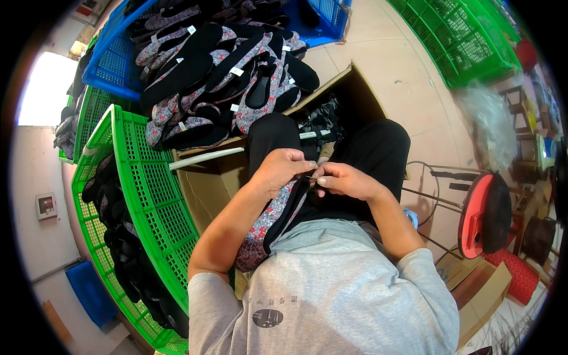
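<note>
A floral grey, red and pink slipper (255,241) with black edging lies along my lap, its near end against my grey shirt. My left hand (283,170) is closed on the far end of this slipper, thumb and fingers pinched together. Just to the right, my right hand (349,180) is closed in a pinch, fingertips almost touching the left ones. A thin, short thing shows between the two hands, too small to name. What the right fingertips hold is partly hidden.
A heap of floral slippers (204,71) fills a blue crate (116,66) ahead. A green crate (155,183) with dark slippers stands at my left. An open cardboard box (201,192) sits by my knees. At right are a red-and-black round stool (476,216) and another green crate (452,36).
</note>
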Available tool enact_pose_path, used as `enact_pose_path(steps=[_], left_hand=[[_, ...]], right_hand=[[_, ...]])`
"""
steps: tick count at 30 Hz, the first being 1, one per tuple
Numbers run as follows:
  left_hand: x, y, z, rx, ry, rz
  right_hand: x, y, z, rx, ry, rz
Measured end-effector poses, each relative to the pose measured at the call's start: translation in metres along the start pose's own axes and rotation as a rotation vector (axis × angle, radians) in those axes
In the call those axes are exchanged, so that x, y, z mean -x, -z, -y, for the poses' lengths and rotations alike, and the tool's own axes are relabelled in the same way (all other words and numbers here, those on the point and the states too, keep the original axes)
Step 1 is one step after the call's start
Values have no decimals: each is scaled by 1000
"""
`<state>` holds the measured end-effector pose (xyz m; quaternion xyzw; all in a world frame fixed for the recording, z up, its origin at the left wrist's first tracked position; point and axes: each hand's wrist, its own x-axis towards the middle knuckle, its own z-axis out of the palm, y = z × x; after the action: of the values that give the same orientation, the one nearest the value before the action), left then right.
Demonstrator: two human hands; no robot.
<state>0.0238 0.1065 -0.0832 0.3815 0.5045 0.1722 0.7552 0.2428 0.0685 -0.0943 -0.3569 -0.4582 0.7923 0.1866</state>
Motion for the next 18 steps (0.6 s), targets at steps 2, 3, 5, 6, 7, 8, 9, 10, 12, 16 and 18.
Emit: enact_pose_path(steps=[2,3,5,6,7,8,9,10,12,16,18], left_hand=[[-2,2,2,2,-2,7],[-2,2,2,3,-4,12],[-2,1,3,9,-14,9],[-2,1,3,12,-19,7],[-2,1,3,7,-14,11],[-3,2,3,2,-9,14],[-3,2,3,-3,-4,18],[-3,2,2,-6,-3,17],[-1,1,-1,-13,-2,13],[-5,2,4,-9,-6,7],[-5,2,4,-20,-8,-3]], right_hand=[[2,2,0,15,-13,-8],[1,4,-3,26,-14,-14],[1,5,-5,26,-14,-11],[1,5,-5,15,-12,-4],[2,5,-5,4,-10,4],[1,4,-5,2,1,4],[-1,2,-7,-1,13,4],[-3,1,-8,-3,25,5],[-6,0,-10,-13,29,2],[-7,-1,-4,-36,10,11],[-7,-4,-2,-88,-22,0]])
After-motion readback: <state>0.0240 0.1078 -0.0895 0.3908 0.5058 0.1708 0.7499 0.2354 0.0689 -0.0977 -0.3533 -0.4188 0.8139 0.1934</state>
